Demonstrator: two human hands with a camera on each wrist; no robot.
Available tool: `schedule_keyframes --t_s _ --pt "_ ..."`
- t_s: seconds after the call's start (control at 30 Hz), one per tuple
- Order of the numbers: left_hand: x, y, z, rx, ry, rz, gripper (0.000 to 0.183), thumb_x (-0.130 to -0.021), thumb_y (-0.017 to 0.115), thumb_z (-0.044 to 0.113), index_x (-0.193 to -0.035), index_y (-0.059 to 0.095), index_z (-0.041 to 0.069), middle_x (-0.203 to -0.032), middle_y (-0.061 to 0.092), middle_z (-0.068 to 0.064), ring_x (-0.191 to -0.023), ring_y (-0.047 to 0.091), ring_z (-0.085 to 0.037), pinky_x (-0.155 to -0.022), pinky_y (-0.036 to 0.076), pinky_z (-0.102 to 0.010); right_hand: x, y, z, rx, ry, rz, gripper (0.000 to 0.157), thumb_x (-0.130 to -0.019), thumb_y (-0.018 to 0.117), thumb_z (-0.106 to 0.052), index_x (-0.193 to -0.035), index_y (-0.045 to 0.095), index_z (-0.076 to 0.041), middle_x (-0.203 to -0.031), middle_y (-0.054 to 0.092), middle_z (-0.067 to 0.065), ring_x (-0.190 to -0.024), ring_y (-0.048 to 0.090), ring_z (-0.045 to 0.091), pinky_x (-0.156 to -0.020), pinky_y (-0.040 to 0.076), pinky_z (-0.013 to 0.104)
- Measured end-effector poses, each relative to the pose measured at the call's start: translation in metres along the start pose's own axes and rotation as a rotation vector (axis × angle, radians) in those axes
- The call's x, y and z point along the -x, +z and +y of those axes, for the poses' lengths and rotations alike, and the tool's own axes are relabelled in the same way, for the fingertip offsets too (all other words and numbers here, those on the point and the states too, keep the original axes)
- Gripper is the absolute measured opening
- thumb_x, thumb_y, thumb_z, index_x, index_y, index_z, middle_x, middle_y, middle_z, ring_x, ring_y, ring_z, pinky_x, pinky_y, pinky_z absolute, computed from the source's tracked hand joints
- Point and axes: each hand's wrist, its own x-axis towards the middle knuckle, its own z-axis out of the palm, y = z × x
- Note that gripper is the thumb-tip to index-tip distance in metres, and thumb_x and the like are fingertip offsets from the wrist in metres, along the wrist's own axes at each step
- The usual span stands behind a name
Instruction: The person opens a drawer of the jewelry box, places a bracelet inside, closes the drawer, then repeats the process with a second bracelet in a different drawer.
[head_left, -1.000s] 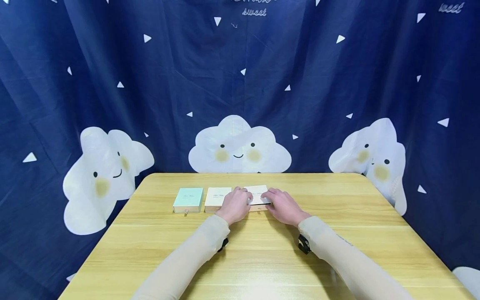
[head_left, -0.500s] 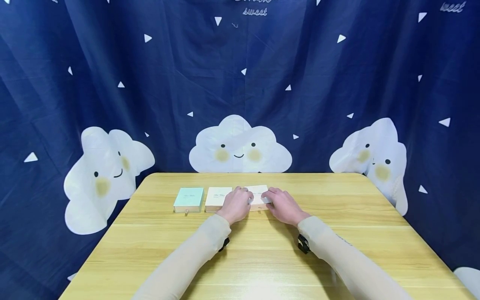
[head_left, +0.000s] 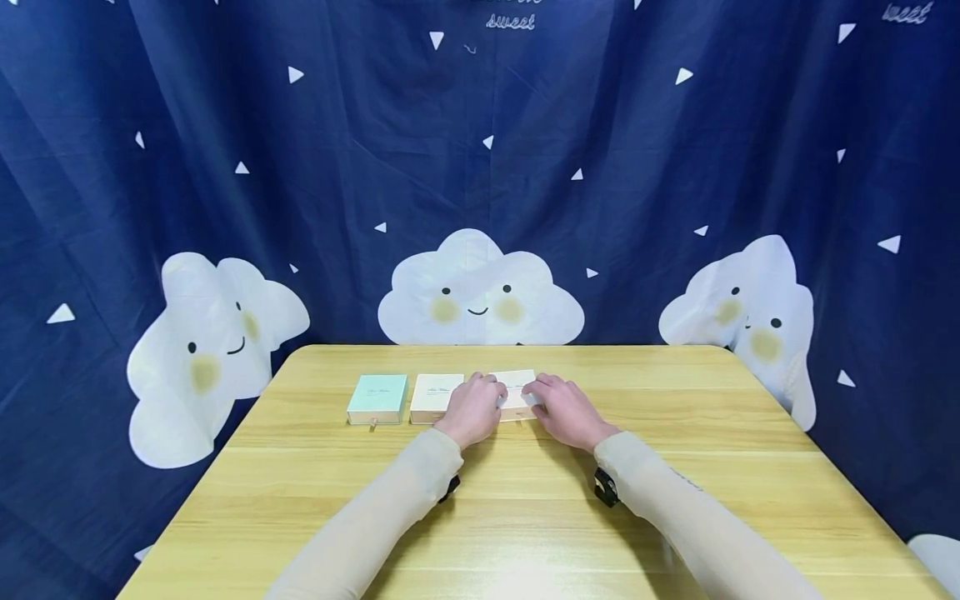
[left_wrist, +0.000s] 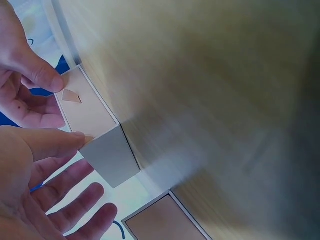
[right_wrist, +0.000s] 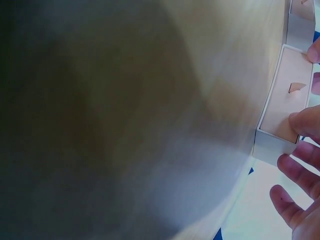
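A small white drawer-style gift box [head_left: 515, 381] lies slightly turned on the table, between both hands. My left hand [head_left: 472, 410] grips its left end, with the thumb on the drawer front and fingers over the top. On the right end, my right hand [head_left: 567, 414] holds it the same way, thumb against the front. The wrist views show the pale pink drawer front [left_wrist: 92, 112] sitting level with the sleeve's edge, and a small pull tab [left_wrist: 70, 96] sticking out. Part of the lid is hidden by fingers.
Left of the held box stand a second white box [head_left: 437, 387], partly covered by my left hand, and a mint-green box [head_left: 378, 393] with its own tab. All are in a row on the wooden table [head_left: 517, 517]. A dark blue curtain [head_left: 345, 192] hangs behind the far edge.
A dark gap under the lid at the held box's front has disappeared; the drawer front now looks flush with it. Both hands stay in nearly the same place.
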Motion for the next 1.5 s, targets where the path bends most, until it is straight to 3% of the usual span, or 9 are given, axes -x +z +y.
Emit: schedule_keyframes --t_s 0.4,0.53,0.67,0.87,1.17,1.5 --pt "-0.001 0.002 0.002 -0.005 0.010 0.007 0.023 -0.083 0.069 0.003 -0.101 0.077 0.015 -0.098 0.069 0.002 -0.093 0.059 -0.018 -0.074 0.056 -0.035 0.001 -0.004 -0.002 -0.032 0.029 -0.038 0.028 -0.086 0.074 -0.008 -0.114 0.071 -0.008 -0.106 0.067 0.006 -0.095 0.064 0.023 -0.081 0.055 0.044" --pt "-0.001 0.000 0.002 -0.005 0.012 -0.008 0.018 -0.084 0.069 0.007 -0.099 0.076 0.015 -0.097 0.069 0.002 -0.094 0.059 -0.019 -0.074 0.056 -0.035 0.002 -0.007 0.000 -0.027 0.043 -0.055 0.029 -0.089 0.074 -0.014 -0.117 0.070 -0.010 -0.115 0.067 0.007 -0.103 0.064 0.025 -0.085 0.055 0.046" --pt "-0.004 -0.002 0.000 0.005 -0.002 -0.024 0.021 -0.086 0.071 0.015 -0.106 0.076 0.016 -0.104 0.071 0.000 -0.100 0.061 -0.020 -0.078 0.057 -0.037 0.003 -0.010 0.003 -0.031 0.048 -0.064 0.033 -0.091 0.073 -0.016 -0.122 0.068 -0.009 -0.126 0.066 0.012 -0.114 0.063 0.031 -0.094 0.053 0.051" --pt "-0.013 -0.009 -0.006 0.057 -0.031 -0.066 0.029 -0.091 0.069 0.024 -0.119 0.074 0.017 -0.115 0.071 -0.002 -0.109 0.061 -0.023 -0.083 0.057 -0.041 0.002 -0.014 0.006 -0.064 0.048 -0.053 0.034 -0.092 0.072 -0.017 -0.123 0.067 -0.006 -0.132 0.063 0.019 -0.123 0.059 0.036 -0.100 0.049 0.055" --pt "-0.018 -0.013 -0.011 0.096 -0.053 -0.123 0.038 -0.093 0.071 0.040 -0.123 0.072 0.017 -0.121 0.072 -0.002 -0.112 0.061 -0.024 -0.088 0.055 -0.042 0.001 -0.014 0.009 -0.084 0.065 -0.110 0.033 -0.096 0.067 -0.022 -0.126 0.066 -0.006 -0.134 0.062 0.021 -0.126 0.058 0.038 -0.103 0.047 0.055" --pt "-0.020 -0.018 -0.012 0.080 -0.039 -0.189 0.041 -0.089 0.076 0.040 -0.124 0.072 0.021 -0.123 0.071 0.000 -0.117 0.059 -0.024 -0.091 0.053 -0.042 -0.003 -0.014 0.011 -0.077 0.093 -0.154 0.031 -0.098 0.065 -0.024 -0.125 0.068 -0.009 -0.131 0.066 0.015 -0.123 0.061 0.035 -0.101 0.049 0.053"
